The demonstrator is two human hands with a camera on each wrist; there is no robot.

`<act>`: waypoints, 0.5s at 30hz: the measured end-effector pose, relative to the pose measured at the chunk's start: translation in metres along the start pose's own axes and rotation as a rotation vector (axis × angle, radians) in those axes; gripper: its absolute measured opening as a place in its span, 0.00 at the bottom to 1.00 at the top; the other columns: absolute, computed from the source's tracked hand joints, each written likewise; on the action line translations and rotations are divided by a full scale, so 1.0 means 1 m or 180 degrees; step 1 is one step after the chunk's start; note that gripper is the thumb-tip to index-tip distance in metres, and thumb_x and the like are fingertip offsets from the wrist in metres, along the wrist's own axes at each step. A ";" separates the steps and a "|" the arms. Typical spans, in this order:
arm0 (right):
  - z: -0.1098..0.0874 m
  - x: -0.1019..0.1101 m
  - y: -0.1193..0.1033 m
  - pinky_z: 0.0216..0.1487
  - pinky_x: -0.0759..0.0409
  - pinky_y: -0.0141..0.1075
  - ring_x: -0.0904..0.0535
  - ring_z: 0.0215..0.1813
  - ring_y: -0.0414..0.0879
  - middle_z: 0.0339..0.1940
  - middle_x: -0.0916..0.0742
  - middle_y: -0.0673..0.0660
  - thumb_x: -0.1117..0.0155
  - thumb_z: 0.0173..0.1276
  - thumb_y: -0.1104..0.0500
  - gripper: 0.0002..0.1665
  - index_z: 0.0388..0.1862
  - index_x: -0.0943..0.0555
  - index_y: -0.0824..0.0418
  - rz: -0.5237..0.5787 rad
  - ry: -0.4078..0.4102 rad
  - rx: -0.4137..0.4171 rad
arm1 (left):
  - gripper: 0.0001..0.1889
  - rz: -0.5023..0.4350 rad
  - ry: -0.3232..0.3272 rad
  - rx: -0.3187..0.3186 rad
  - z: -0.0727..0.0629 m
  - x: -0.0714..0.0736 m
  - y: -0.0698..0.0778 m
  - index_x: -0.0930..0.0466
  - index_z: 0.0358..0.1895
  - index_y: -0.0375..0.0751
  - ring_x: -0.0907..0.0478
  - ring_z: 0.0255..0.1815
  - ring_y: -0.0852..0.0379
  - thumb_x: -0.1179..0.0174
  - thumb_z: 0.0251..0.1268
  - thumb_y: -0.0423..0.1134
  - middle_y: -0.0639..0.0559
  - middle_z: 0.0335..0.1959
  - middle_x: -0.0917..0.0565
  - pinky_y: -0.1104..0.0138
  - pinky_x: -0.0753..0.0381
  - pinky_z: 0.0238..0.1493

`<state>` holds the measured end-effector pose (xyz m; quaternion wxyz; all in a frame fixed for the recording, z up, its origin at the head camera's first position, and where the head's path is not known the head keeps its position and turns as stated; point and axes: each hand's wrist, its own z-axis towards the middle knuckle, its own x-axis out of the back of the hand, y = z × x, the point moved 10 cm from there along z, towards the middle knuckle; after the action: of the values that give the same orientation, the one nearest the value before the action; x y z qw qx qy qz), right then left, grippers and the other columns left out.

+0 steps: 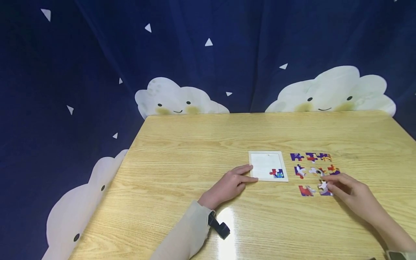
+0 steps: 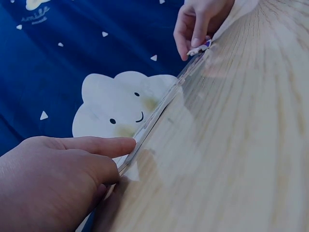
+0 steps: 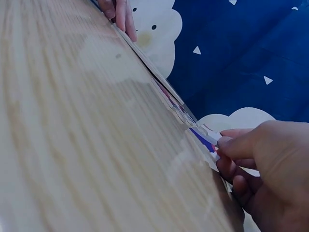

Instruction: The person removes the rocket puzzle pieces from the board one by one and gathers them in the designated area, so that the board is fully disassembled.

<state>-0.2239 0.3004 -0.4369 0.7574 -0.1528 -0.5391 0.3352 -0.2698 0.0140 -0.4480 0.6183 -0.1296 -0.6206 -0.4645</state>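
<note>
A white-framed puzzle tray (image 1: 260, 164) lies on the table, with a red-and-blue joined patch of puzzle (image 1: 278, 173) in its lower right corner. My left hand (image 1: 229, 184) rests at the tray's left side, its index finger stretched along the near left corner. To the right of the tray, my right hand (image 1: 355, 193) pinches a purple-and-white puzzle piece (image 1: 325, 187) between thumb and fingers. In the right wrist view the purple side of that puzzle piece (image 3: 205, 140) shows tilted at the fingertips. Whether it still touches the table I cannot tell.
Several loose puzzle pieces lie in rough rows right of the tray, among them a red one (image 1: 306, 190) and a purple one (image 1: 297, 157). The wooden table (image 1: 182, 144) ends at a dark blue curtain (image 1: 182, 47) with white clouds.
</note>
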 end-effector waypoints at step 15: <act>0.003 -0.001 0.004 0.33 0.33 0.16 0.32 0.37 0.21 0.35 0.21 0.38 0.34 0.62 0.72 0.13 0.42 0.14 0.58 -0.0220 0.0004 0.0159 | 0.22 0.0000 -0.0013 0.0028 0.000 0.001 0.000 0.19 0.61 0.51 0.37 0.77 0.55 0.51 0.70 0.28 0.47 0.74 0.32 0.66 0.39 0.78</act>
<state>-0.2280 0.3019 -0.4390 0.7724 -0.1153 -0.5351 0.3221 -0.2696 0.0134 -0.4472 0.6175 -0.1278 -0.6239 -0.4616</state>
